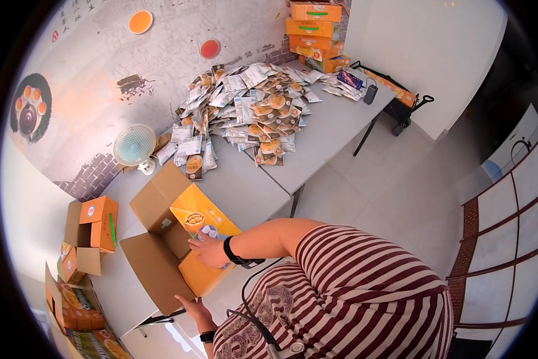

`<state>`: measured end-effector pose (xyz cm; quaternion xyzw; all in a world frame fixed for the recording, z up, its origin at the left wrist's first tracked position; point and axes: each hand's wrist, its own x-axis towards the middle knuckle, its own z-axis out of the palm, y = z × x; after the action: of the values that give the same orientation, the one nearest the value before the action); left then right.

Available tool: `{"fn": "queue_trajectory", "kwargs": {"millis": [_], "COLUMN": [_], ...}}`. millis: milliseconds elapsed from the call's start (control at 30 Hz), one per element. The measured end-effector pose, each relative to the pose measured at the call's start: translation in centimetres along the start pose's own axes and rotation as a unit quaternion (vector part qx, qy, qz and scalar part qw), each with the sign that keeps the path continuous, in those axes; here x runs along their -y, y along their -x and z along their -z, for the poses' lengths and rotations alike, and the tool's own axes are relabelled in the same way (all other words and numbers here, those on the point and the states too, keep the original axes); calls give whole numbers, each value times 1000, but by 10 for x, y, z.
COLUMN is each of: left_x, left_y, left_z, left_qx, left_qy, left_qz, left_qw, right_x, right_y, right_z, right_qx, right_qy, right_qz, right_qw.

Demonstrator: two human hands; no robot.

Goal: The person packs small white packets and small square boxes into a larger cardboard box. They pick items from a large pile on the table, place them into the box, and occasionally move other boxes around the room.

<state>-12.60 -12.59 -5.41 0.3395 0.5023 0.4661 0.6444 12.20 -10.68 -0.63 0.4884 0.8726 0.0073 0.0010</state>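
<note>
A yellow printed cardboard carton [206, 273] lies before me with its brown flaps spread and its inside showing. My right hand [209, 250], fingers spread, rests on its yellow side by a printed walnut and a blue-and-white ball. My left hand [196, 310] is at the near lower corner of a brown flap [150, 273], palm towards it; whether it grips the flap cannot be told. Beyond the carton, a large heap of small printed sachets [255, 107] covers much of the folding table [269, 193].
A small fan [135, 146] stands by the wall, left of the heap. Open orange cartons [99, 220] are at the left, with packed boxes [82, 309] below them. Stacked orange boxes [313, 29], a phone [350, 80] and a black device [370, 94] are at the far end, near a folding cart [399, 112].
</note>
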Motion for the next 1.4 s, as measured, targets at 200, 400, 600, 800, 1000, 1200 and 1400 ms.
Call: {"fn": "queue_trajectory", "kwargs": {"millis": [200,400,600,800,1000,1200,1400], "left_x": [0,-1,4,11,18,-4,-34], "left_y": [4,-6,-35,-58,-78,-63,-68], "left_z": [1,8,52,62,77,85,2], "left_qx": [-11,-6,31,22,-35,5,-180], "left_qy": [35,81,94,144,178,-601,-735], "left_qz": [0,16,54,184,222,-162,-314], "left_qw": [999,997,994,972,958,783,573], "right_x": [9,-30,-102,-80,-29,-35,-39], "right_y": [-1,6,83,135,120,116,109], "right_z": [44,88,101,18,-12,-21,-35], "right_qx": [100,29,31,96,38,26,24], "right_qy": [41,-30,-79,-154,-352,-383,-377], "right_qz": [-60,-137,-255,-343,-330,-332,-363], "right_qw": [992,990,963,922,875,861,852]}}
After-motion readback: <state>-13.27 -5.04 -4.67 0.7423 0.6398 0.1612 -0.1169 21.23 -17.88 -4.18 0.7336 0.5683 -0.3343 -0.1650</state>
